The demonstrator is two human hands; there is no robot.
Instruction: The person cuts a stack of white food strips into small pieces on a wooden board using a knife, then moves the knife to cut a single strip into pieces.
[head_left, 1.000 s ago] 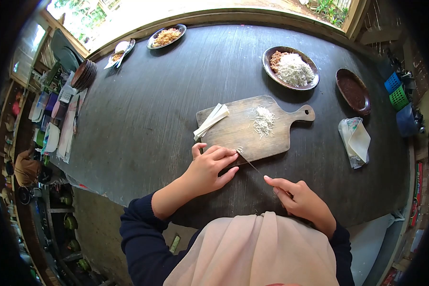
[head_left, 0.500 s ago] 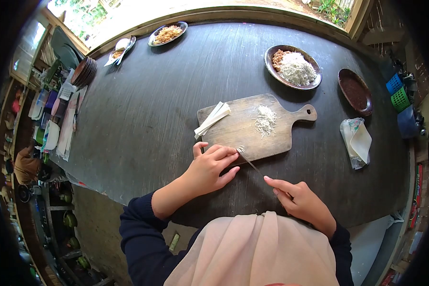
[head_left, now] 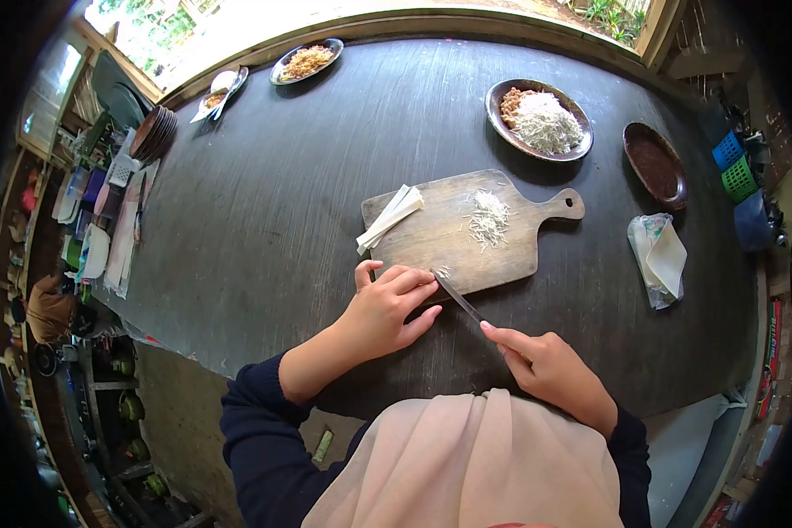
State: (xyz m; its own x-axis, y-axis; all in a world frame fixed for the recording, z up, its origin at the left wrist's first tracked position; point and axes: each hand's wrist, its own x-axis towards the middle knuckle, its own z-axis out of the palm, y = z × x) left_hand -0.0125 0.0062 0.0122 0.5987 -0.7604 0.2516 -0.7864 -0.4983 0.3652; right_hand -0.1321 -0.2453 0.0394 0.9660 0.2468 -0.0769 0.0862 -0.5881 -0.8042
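Note:
A wooden cutting board (head_left: 515, 255) with a handle lies on the dark table in front of me. My right hand (head_left: 554, 370) grips a knife (head_left: 460, 299), its tip at the board's near edge by my left fingertips. My left hand (head_left: 387, 308) rests at that edge, fingers bent and pressed down; whatever lies under them is hidden. A few fine white shreds (head_left: 443, 272) sit beside those fingertips. A small pile of white shreds (head_left: 487, 220) lies mid-board. Several long white sticks (head_left: 391, 217) rest across its left end.
Beyond the board stands a round plate (head_left: 495, 123) with white shreds and brown food. To the right are an oval brown dish (head_left: 656, 167) and a plastic-wrapped white piece (head_left: 658, 262). Plates of food (head_left: 306, 63) and stacked brown dishes (head_left: 155, 134) stand at the far left.
The knife has turned so that more of its blade's side shows. My right hand has shifted slightly left and up, while my left hand stays at the board's edge.

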